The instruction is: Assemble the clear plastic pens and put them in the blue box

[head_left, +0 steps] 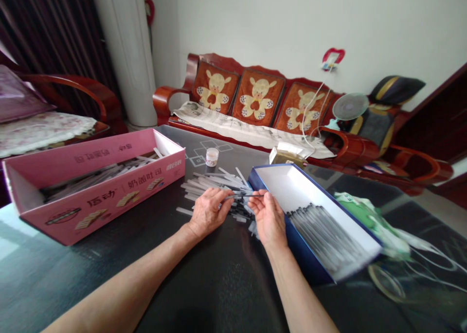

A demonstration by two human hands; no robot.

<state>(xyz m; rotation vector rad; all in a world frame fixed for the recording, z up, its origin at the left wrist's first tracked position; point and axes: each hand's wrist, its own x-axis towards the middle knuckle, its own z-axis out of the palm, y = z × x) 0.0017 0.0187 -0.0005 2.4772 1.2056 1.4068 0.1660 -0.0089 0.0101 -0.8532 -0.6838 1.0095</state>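
Note:
My left hand point(210, 209) and my right hand point(269, 218) are both closed in a pinch. Between them runs a thin dark stick point(251, 195), held near one end by each hand; it is too small to tell its exact kind. Beneath and behind the fingers lies a loose pile of pale translucent tubes point(204, 183), with some black pieces among them. A blue box point(310, 260) with a white inside stands against my right hand. In it, slim translucent sticks with dark ends point(321, 231) lie side by side in rows.
At left stands a long pink box point(146, 182) holding more translucent pieces. A small white tub point(212, 157) sits behind the pile. Right of the blue box are a green and white plastic bag point(372, 221) and a tape roll point(386, 281). A small carton point(286, 156) stands farther back.

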